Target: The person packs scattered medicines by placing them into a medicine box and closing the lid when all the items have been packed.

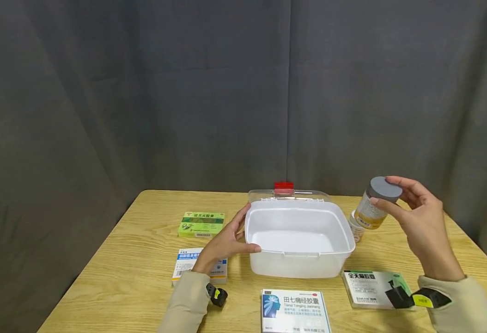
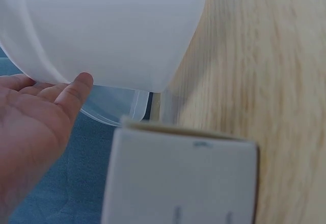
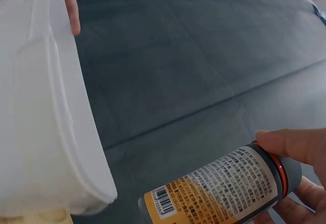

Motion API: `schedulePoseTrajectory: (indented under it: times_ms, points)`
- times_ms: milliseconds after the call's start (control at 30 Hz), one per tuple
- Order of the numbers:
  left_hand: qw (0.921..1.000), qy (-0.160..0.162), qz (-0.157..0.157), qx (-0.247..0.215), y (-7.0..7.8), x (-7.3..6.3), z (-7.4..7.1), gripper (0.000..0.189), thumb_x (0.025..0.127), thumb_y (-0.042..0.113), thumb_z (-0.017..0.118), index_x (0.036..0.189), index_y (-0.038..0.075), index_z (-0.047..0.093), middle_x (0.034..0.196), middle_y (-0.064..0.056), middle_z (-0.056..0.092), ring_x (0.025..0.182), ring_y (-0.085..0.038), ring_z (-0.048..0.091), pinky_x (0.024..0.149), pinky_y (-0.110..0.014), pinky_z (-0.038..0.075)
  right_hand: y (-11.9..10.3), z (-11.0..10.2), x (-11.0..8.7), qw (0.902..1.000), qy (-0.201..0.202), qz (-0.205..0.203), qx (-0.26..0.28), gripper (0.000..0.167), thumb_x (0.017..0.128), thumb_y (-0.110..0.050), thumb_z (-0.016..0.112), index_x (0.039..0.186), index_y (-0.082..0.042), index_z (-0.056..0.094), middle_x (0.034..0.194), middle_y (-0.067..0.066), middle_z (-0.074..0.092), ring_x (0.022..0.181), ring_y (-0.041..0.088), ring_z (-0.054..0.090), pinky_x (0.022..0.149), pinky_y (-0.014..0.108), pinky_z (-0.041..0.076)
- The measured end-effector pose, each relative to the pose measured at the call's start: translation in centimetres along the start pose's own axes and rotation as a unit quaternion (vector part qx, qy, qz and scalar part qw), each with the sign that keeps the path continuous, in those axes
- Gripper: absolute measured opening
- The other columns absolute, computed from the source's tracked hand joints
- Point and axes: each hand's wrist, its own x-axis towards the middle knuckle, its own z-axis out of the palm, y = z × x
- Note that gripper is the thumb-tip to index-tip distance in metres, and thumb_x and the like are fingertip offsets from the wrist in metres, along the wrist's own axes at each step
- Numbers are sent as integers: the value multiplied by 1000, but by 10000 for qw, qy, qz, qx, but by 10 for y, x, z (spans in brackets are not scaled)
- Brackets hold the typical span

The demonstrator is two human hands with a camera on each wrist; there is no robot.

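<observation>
A white plastic box stands on the table with its clear lid swung open behind it; its visible inside holds nothing. My left hand grips the box's left end, thumb at the front rim and fingers along the side. In the left wrist view, the fingers touch the outer wall. To the right of the box, my right hand holds a tilted pill bottle by its grey cap, above the table. The bottle's white and orange label shows in the right wrist view. Partly behind it stands a smaller white bottle.
A green medicine box and a blue-white one lie left of the plastic box. Another medicine box lies in front, and a white-green one at front right, partly under my right wrist. A grey curtain hangs behind the table.
</observation>
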Motion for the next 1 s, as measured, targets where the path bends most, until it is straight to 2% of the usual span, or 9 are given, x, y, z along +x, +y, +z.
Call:
schedulePoseTrajectory:
  times_ms: [100, 233, 367, 500, 633, 833, 1000]
  points:
    - [10000, 1, -55, 7, 0, 1, 0, 114, 76, 23, 86, 157, 12, 7, 159, -10, 17, 141, -32, 26, 107, -46, 33, -6, 7, 1, 9997, -205, -142, -76, 53, 85, -11, 76, 134, -13, 57, 119, -6, 58, 109, 9, 50, 92, 25, 40]
    - [9999, 16, -150, 73, -1, 0, 1, 116, 75, 24, 86, 157, 9, 5, 160, -9, 14, 142, -29, 23, 107, -42, 33, -13, 17, 3, 9968, -559, -431, -368, 52, 86, -11, 75, 135, -12, 55, 119, -5, 57, 106, 12, 53, 81, 17, 44]
    - [9998, 41, -144, 104, 1, 0, 1, 116, 75, 25, 86, 156, 8, 4, 160, -10, 14, 143, -31, 22, 107, -43, 33, -20, 31, 6, 9929, -923, -693, -293, 53, 86, -9, 75, 135, -11, 54, 122, -2, 57, 106, 13, 55, 81, 17, 46]
    - [9997, 80, -195, 111, 2, 0, 1, 114, 76, 24, 86, 157, 12, 7, 160, -9, 15, 142, -30, 24, 106, -42, 35, -22, 45, 9, 9887, -1244, -836, -91, 51, 86, -7, 75, 133, -9, 55, 119, -2, 59, 106, 14, 55, 83, 21, 47]
    - [9997, 85, -221, 87, 3, 0, 1, 112, 76, 22, 85, 157, 16, 8, 160, -7, 16, 142, -30, 24, 106, -44, 35, -23, 60, 10, 9851, -1534, -782, 12, 50, 85, -7, 76, 131, -6, 55, 119, -1, 60, 107, 16, 55, 85, 28, 47]
    - [9999, 43, -132, 40, 3, 0, 1, 112, 77, 20, 85, 157, 12, 7, 160, -10, 14, 142, -33, 22, 107, -49, 31, -27, 84, 13, 9794, -1936, -578, -64, 48, 84, -8, 77, 127, -4, 55, 123, 10, 58, 108, 22, 56, 89, 43, 47]
    - [9999, 37, -134, 23, 3, 0, 1, 110, 78, 16, 83, 157, 10, 7, 160, -12, 14, 141, -34, 24, 108, -47, 31, -29, 101, 17, 9754, -2172, -376, 56, 47, 82, -4, 76, 124, -2, 56, 124, 15, 57, 111, 29, 55, 91, 48, 46]
